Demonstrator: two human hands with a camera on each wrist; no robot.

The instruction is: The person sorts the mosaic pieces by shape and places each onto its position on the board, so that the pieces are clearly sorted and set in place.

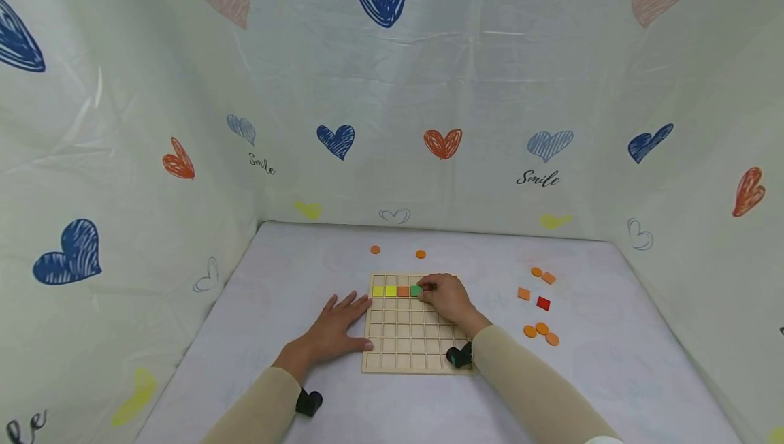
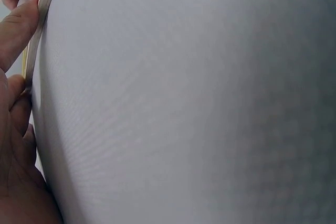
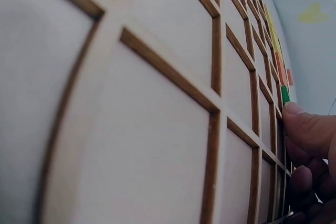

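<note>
A wooden grid board [image 1: 392,338] lies flat on the table. Two yellow tiles [image 1: 384,291], an orange-red tile [image 1: 403,291] and a green tile [image 1: 416,291] sit side by side in a row near its far edge. My right hand [image 1: 450,297] reaches over the board's right part, thumb and index finger at the green tile; the right wrist view shows the thumb tip [image 3: 294,108] against it. With fingers spread, my left hand [image 1: 331,331] rests at the board's left side. Its thumb [image 2: 23,19] touches the board's edge in the left wrist view.
Two orange discs [image 1: 420,254] lie beyond the board. To the right are several more orange discs [image 1: 542,328], two orange squares [image 1: 523,293] and a red square [image 1: 543,303]. White heart-printed curtains [image 1: 392,90] stand behind and at both sides of the table.
</note>
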